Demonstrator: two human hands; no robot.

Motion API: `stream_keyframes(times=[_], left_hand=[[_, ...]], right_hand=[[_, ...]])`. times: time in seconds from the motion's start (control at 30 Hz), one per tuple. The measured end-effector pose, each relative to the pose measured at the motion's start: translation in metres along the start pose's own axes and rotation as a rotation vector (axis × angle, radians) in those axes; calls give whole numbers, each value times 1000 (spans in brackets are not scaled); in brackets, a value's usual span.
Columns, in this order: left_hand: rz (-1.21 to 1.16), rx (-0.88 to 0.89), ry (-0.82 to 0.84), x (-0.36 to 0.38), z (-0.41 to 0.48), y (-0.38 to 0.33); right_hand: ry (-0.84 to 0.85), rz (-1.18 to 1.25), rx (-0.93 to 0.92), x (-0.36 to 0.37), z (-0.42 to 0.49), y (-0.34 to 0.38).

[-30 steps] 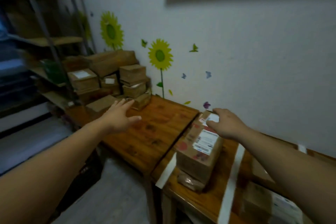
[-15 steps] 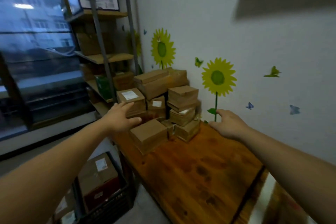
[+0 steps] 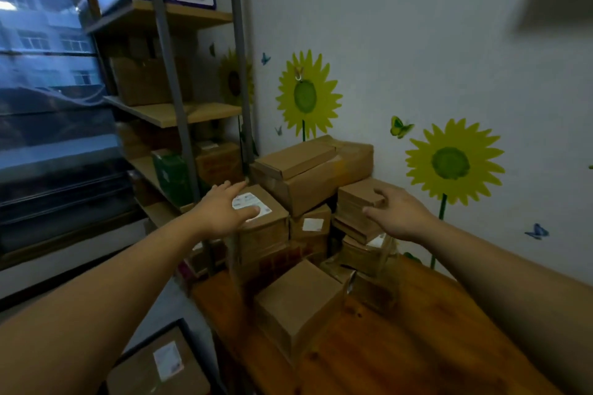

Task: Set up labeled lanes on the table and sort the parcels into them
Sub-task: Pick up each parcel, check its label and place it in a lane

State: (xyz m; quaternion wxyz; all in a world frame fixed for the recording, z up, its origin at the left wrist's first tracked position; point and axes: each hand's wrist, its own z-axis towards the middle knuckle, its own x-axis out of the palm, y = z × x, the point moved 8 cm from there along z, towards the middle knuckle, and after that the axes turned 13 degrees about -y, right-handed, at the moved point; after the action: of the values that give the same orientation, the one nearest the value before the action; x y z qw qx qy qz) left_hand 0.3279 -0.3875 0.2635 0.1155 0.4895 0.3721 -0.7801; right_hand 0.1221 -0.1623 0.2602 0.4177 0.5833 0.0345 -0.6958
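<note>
Both my hands are out at the pile point(image 3: 309, 224) of parcels, which sits at the far end of the table point(image 3: 401, 349) against the wall point(image 3: 417, 42). My left hand point(image 3: 224, 212) is spread flat over the labelled box point(image 3: 266, 231), thumb across its white label; I cannot tell whether the palm actually touches the cardboard. My right hand point(image 3: 398, 215) hangs just beside the flat stack point(image 3: 354, 199), fingers loosely bent, gripping nothing. Neither hand has a parcel yet, so I judge the step to be picking the next one. The labelled box looks the sensible choice: its top is free, though the long box point(image 3: 308, 170) lies just behind it and may lean on its back edge. I'd bring the right hand to its right side, clamp it between both palms, and lift straight up before drawing it toward me, so nothing behind slides. The flat stack looks tilted and loose, so I'd keep my wrist off it. No lanes show from here; I'd read the label once the box is up.
</note>
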Motion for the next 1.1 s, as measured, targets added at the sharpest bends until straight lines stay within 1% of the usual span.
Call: stream_keyframes(times=[0.1, 0.23, 0.3, 0.43, 0.57, 0.63, 0.7, 0.77, 0.87, 0.93, 1.0, 1.03, 1.1], left_hand=[[-39, 20, 35, 0, 54, 23], [-79, 35, 30, 5, 124, 34], [-102, 56, 27, 15, 155, 32], [-157, 67, 21, 35, 203, 21], [-227, 7, 112, 71, 248, 19], [-197, 1, 156, 83, 259, 16], [-117, 30, 151, 91, 267, 14], [-93, 71, 108, 91, 273, 11], [-192, 100, 86, 89, 276, 4], [-357, 102, 56, 84, 274, -5], [-543, 57, 49, 79, 268, -12], [-646, 27, 74, 78, 265, -14], [-870, -58, 210, 80, 253, -21]], right_hand=[[-3, -10, 24, 23, 35, 29], [12, -11, 79, 43, 77, 54], [6, 31, 109, 54, 98, 64], [-26, 88, 92, 82, 140, 84], [53, 116, 86, 121, 174, 92], [110, 40, 66, 136, 181, 93], [122, -47, 40, 144, 185, 93], [78, -24, 75, 146, 189, 92], [-72, 217, 200, 137, 190, 87], [-201, 392, 277, 122, 184, 82], [-319, 514, 336, 102, 174, 77], [-368, 554, 368, 91, 167, 73], [-458, 584, 411, 70, 149, 68]])
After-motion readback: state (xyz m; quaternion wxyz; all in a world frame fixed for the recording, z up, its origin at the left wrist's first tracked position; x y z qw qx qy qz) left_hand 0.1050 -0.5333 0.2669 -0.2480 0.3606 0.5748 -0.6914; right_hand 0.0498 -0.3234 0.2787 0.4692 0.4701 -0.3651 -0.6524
